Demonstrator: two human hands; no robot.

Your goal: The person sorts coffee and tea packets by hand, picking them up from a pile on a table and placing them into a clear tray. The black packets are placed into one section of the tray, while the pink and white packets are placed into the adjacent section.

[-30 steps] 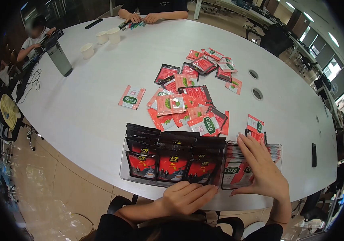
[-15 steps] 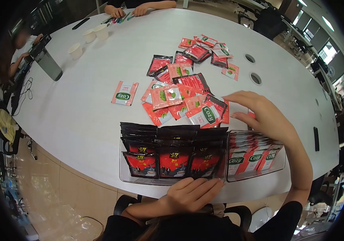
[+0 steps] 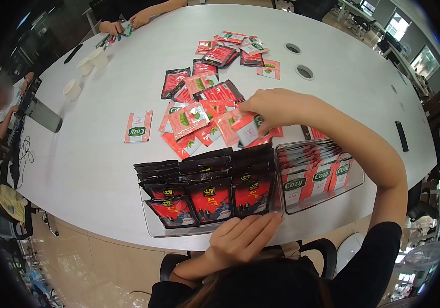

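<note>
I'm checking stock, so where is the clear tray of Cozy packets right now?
In the head view, the Cozy tray stands right of centre on the near part of the white table, immediately right of the G7 tray.

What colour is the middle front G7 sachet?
The sachet is red and black, best seen in the head view.

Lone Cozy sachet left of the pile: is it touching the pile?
Apart: the head view shows a bare strip of white table between the lone Cozy sachet and the pile.
</note>
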